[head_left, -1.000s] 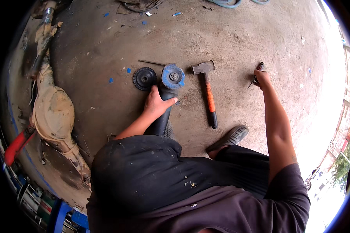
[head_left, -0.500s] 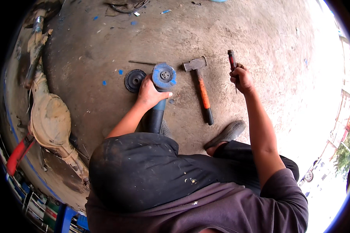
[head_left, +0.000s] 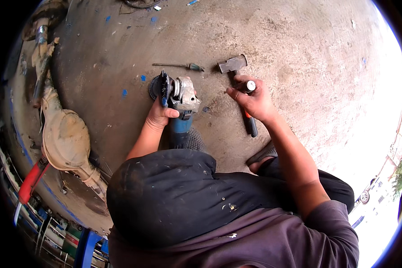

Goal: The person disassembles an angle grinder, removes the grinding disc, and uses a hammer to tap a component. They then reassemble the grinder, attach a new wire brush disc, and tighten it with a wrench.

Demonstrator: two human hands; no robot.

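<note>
My left hand (head_left: 158,115) is closed on the angle grinder (head_left: 183,123), its thumb lying across the front of the blue body. The grinder's blue flap disc (head_left: 165,88) is turned edge-on, facing left. Behind it a dark round disc (head_left: 153,87) shows in part on the floor. My right hand (head_left: 256,102) grips a screwdriver (head_left: 245,87) by its handle, butt end tipped up; its shank is hidden. Under that hand lies a hammer (head_left: 232,64) with an orange and black handle, partly covered. A second screwdriver (head_left: 177,65) rests on the concrete beyond the grinder.
A large rusty axle housing (head_left: 67,138) runs along the left side, with a red bar-like part (head_left: 32,179) beside it. Blue scraps (head_left: 124,93) dot the concrete floor (head_left: 295,53). My feet in grey shoes (head_left: 194,140) stand close by.
The grinder has turned in my left hand, so its disc face points left instead of up. My right hand has moved left with the screwdriver, from beside the hammer to over its handle.
</note>
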